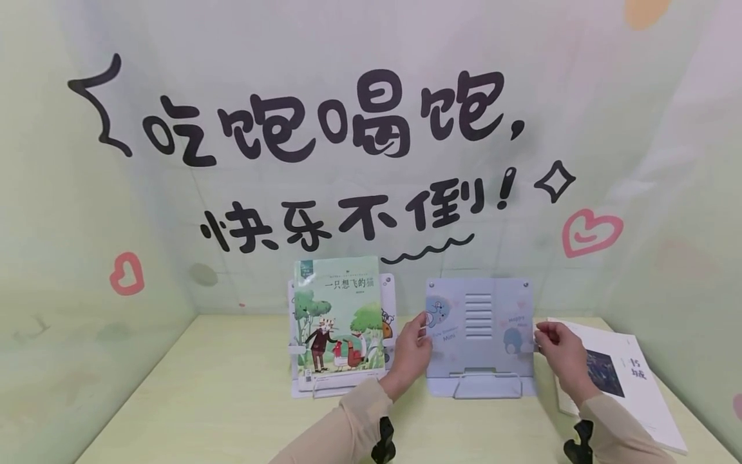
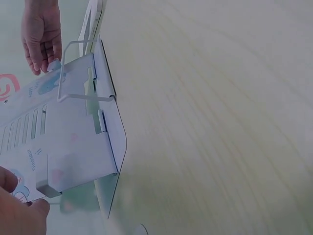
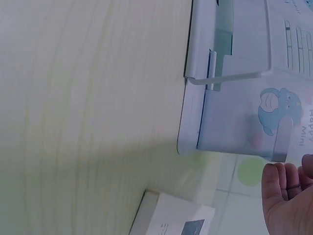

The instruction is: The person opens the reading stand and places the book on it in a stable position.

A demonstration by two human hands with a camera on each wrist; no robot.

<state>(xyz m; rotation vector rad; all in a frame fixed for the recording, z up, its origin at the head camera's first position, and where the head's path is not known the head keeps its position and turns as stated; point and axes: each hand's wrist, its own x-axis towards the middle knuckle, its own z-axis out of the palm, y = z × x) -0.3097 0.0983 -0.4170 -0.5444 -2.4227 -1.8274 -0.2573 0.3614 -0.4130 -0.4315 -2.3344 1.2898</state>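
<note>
A pale blue book stand (image 1: 449, 351) with cartoon dinosaurs, slots and a wire page rest stands upright on the table. My left hand (image 1: 414, 351) pinches its left edge; in the left wrist view the thumb (image 2: 7, 179) lies in front of the panel and a finger (image 2: 41, 205) at the edge. By the opposite edge is my right hand (image 1: 563, 354), its fingers (image 3: 272, 183) loosely bent beside a side clip (image 3: 282, 139). Nothing shows between that thumb and the fingers; whether they touch the clip is hard to tell.
To the left, a green picture book (image 1: 342, 316) leans on another stand (image 1: 390, 287), held by a side clip. A white book (image 1: 640, 399) lies flat on the table (image 1: 220, 399) at the right, partly behind my right hand. A printed cloth wall (image 1: 324, 38) rises behind.
</note>
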